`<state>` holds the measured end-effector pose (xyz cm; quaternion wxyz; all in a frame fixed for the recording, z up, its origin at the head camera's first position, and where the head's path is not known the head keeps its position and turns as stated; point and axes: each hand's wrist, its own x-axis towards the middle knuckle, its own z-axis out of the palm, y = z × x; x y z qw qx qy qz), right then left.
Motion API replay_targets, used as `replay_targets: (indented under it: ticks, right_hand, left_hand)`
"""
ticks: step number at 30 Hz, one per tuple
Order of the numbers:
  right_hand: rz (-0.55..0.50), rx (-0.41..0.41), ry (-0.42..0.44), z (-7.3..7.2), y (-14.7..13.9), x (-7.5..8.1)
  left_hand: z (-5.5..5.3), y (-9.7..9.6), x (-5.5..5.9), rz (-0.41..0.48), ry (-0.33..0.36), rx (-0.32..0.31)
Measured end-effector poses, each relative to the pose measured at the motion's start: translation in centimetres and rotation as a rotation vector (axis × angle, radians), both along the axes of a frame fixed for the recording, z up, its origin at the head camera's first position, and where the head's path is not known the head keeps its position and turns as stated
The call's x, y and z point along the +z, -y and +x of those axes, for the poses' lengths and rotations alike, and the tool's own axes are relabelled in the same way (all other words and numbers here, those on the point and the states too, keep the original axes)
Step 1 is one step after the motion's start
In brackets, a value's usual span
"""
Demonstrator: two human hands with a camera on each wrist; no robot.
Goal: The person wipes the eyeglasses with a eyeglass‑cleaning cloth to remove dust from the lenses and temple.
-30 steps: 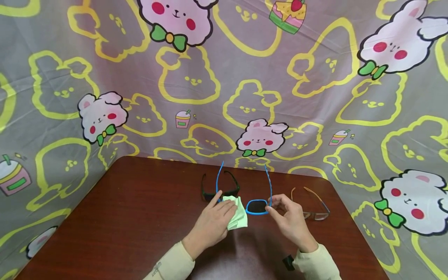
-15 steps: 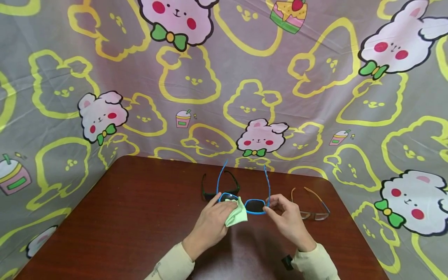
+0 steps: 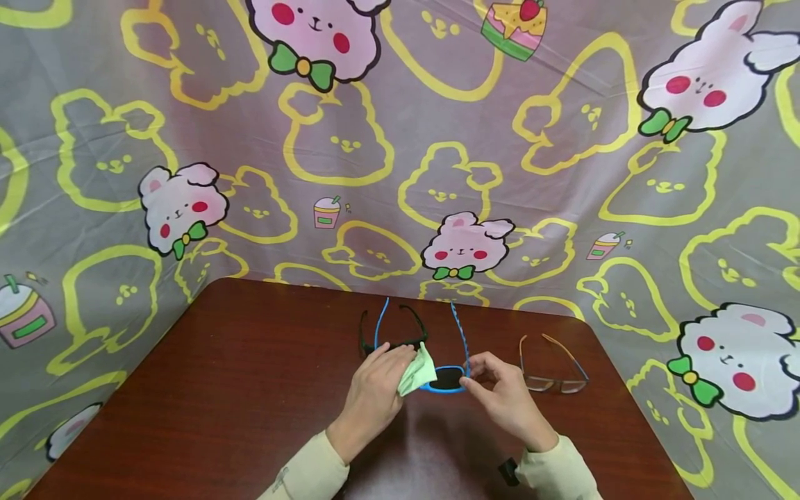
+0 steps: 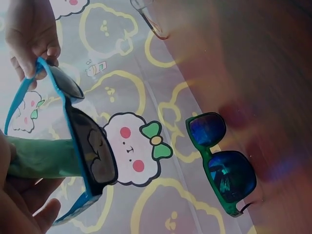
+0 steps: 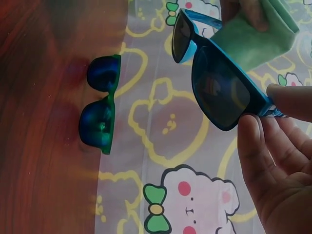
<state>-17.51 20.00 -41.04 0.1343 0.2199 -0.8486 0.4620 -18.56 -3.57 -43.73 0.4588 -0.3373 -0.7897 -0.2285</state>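
Note:
Blue-framed sunglasses [image 3: 447,379] with dark lenses are held up over the table, temples unfolded and pointing away from me. My right hand [image 3: 503,392] pinches their right corner by the hinge between thumb and fingers, as the right wrist view shows closely. A light green cloth [image 3: 417,373] is gripped in my left hand [image 3: 375,385], at the left side of the frame. Seen from the left wrist, the cloth [image 4: 46,158] reaches the inner side of the near lens. In the head view, hand and cloth hide the left lens.
Dark green sunglasses [image 4: 229,175] with bluish mirrored lenses lie on the table behind my left hand. Clear-lensed glasses [image 3: 571,386] with orange temples rest at the right. A small black object [image 3: 508,472] is by my right cuff. A patterned curtain [image 3: 350,173] borders the brown table [image 3: 156,389].
The blue sunglasses and my right hand have shifted left. The left lens, partly uncovered half a second ago, is now hidden behind my left hand and the cloth.

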Motion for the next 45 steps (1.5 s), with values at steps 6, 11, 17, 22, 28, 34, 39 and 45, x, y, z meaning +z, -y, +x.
replay_targets:
  ticks: [6, 11, 17, 22, 28, 34, 39, 45]
  right_hand:
    - [-0.013, 0.013, 0.000, 0.0, 0.3, 0.0]
    - [-0.041, 0.019, 0.006, 0.1, 0.4, 0.2]
    - [-0.087, 0.011, 0.041, 0.3, 0.4, 0.6]
    - [-0.105, 0.010, 0.079, 0.3, 0.3, 0.5]
    - [-0.096, 0.018, 0.073, 0.4, 0.2, 0.5]
    - [-0.130, 0.047, 0.060, 0.5, 0.1, 0.6]
    - [-0.134, 0.057, 0.072, 1.5, 0.8, 2.4]
    - [-0.131, 0.066, 0.087, 1.9, 1.0, 3.2]
  left_hand:
    - [0.1, -0.2, -0.2, -0.054, 0.007, -0.012]
    - [0.2, -0.4, -0.2, -0.135, 0.016, -0.020]
    - [0.4, -0.5, -0.1, -0.229, 0.054, -0.048]
    - [0.6, -0.6, -0.2, -0.251, 0.095, -0.057]
    - [0.6, -0.6, 0.0, -0.259, 0.066, -0.063]
    - [0.7, -0.5, 0.4, -0.299, 0.072, -0.079]
    - [0.7, -0.5, 0.4, -0.334, 0.080, -0.089]
    - [0.9, -0.5, 0.9, -0.366, 0.107, -0.097]
